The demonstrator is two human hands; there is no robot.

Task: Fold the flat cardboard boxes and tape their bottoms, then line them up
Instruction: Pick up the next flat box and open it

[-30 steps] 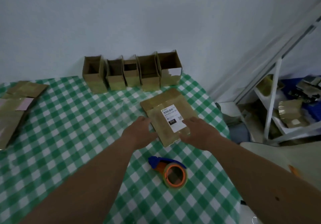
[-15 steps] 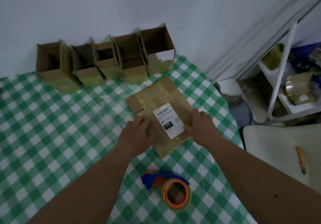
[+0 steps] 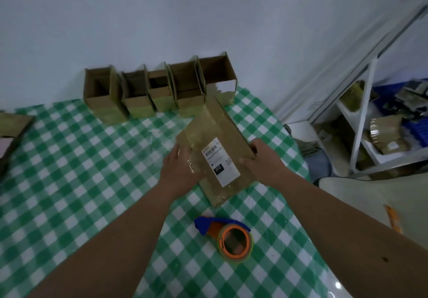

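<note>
A flat cardboard box [image 3: 217,133] with a white shipping label is lifted off the checked table, its far end raised. My left hand [image 3: 179,168] grips its left edge and my right hand [image 3: 261,161] grips its right edge. Several folded open boxes [image 3: 159,91] stand in a row along the wall at the table's back. A tape dispenser [image 3: 229,237] with a blue handle and orange core lies on the table just in front of the flat box, between my forearms.
The table wears a green and white checked cloth [image 3: 69,170]. More flat cardboard [image 3: 14,124] lies at its left edge. To the right, beyond the table's edge, stands a white metal shelf [image 3: 361,121] with cardboard scraps and a blue crate.
The flat box lay on the table under both hands; now both hands hold its sides and it is lifted and tilted up. The camera view shifted slightly.
</note>
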